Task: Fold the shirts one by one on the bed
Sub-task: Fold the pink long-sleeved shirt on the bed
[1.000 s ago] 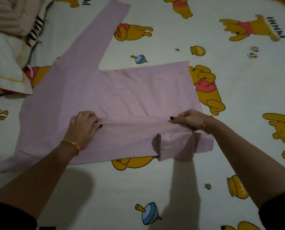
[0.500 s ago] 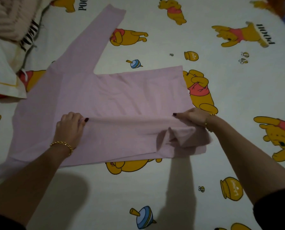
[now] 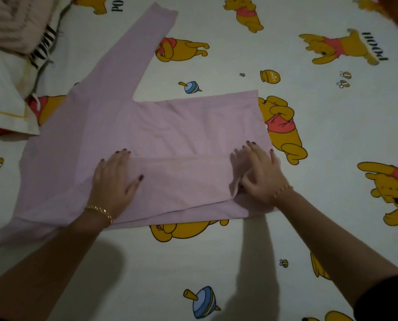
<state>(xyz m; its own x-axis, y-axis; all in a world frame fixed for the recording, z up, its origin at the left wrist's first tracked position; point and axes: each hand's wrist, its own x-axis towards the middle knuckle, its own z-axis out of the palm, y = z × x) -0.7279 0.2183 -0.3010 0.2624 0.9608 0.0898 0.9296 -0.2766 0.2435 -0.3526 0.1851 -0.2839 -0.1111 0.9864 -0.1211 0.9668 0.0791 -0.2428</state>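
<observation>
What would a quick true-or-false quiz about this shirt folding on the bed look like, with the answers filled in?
1. The pink shirt lies on a bedsheet printed with cartoon bears. True.
2. Both sleeves are folded in over the body. False: the far sleeve lies stretched out, away from the body.
3. The left hand rests flat on the folded-over part of the shirt. True.
4. The right hand hangs in the air, clear of the shirt. False: it presses on the shirt near its right edge.
5. Both wrists wear gold bracelets. True.
</observation>
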